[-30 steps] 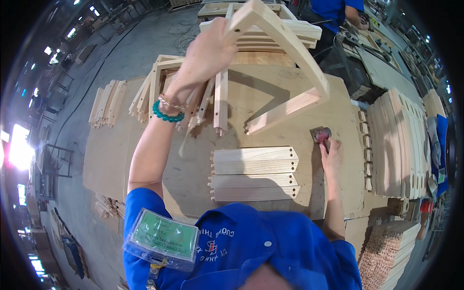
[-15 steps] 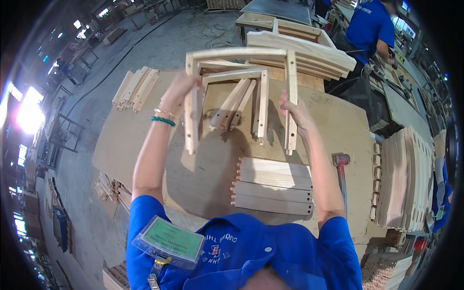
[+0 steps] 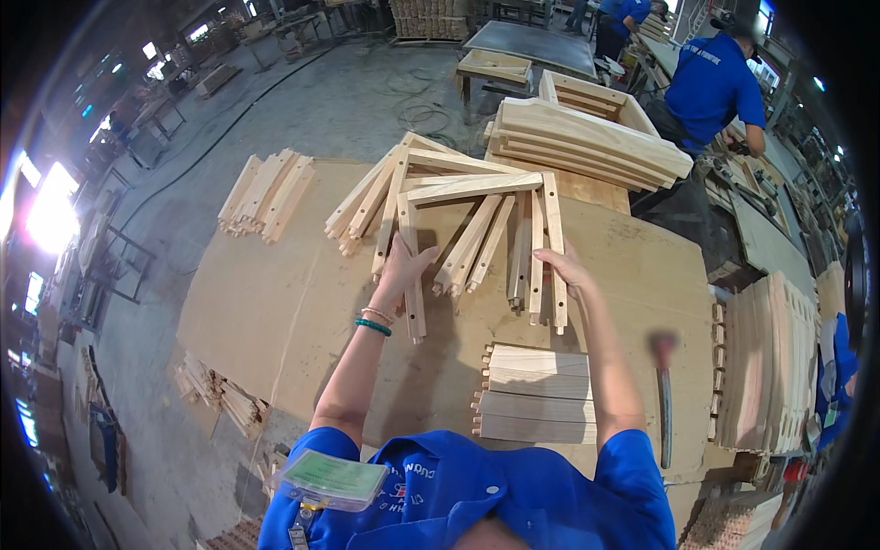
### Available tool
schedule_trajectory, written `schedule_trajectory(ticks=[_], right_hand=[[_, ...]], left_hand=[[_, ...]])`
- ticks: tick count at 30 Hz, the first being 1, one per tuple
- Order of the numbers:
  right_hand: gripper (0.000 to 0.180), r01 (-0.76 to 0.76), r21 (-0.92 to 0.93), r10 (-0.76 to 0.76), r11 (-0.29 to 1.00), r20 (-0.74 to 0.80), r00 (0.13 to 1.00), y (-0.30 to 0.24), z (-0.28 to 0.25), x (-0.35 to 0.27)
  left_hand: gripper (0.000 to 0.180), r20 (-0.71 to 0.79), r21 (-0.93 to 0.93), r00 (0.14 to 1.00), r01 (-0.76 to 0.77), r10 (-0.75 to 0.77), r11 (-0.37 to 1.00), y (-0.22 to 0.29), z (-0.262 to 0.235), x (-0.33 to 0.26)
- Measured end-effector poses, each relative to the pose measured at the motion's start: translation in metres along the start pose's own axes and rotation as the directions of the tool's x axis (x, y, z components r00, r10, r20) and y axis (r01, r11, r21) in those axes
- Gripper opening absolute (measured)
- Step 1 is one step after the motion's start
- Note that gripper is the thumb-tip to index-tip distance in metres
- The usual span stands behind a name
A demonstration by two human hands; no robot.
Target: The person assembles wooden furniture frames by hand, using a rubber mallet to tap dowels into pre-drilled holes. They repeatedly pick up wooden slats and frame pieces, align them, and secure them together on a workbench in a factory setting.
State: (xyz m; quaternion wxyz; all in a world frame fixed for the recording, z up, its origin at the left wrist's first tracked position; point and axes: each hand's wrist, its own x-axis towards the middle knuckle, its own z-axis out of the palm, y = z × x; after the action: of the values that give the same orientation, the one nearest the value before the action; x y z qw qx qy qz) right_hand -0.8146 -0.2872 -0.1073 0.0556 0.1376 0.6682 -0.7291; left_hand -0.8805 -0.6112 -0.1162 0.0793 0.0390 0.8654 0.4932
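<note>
Workshop counter (image 3: 275,302): I judge the wooden frame (image 3: 477,197) stiff and light, left hand (image 3: 401,270) and right hand (image 3: 564,270) each closing a grip round one leg.

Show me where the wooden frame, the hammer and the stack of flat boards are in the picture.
wooden frame (image 3: 474,188), head view, on its top crossbar.
hammer (image 3: 664,403), head view, on its handle.
stack of flat boards (image 3: 536,396), head view, on the top faces of the boards.
</note>
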Motion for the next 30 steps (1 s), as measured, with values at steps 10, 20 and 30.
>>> schedule_trajectory(ticks=[10,20,30], right_hand=[[0.047,0.079,0.168,-0.062,0.983,-0.102,0.993,0.025,-0.041,-0.016],[0.037,0.108,0.071,-0.099,0.992,-0.121,0.988,-0.044,0.009,-0.016],[0.037,0.029,0.332,0.023,0.943,-0.153,0.988,0.015,0.025,0.051]], left_hand=[[0.056,0.177,-0.538,0.984,0.125,-0.033,0.834,-0.010,0.019,-0.017],[0.053,-0.103,-0.206,0.970,-0.237,0.220,0.950,0.044,-0.054,-0.007],[0.087,0.183,-0.237,0.974,-0.085,0.130,0.968,0.036,-0.068,0.074]])
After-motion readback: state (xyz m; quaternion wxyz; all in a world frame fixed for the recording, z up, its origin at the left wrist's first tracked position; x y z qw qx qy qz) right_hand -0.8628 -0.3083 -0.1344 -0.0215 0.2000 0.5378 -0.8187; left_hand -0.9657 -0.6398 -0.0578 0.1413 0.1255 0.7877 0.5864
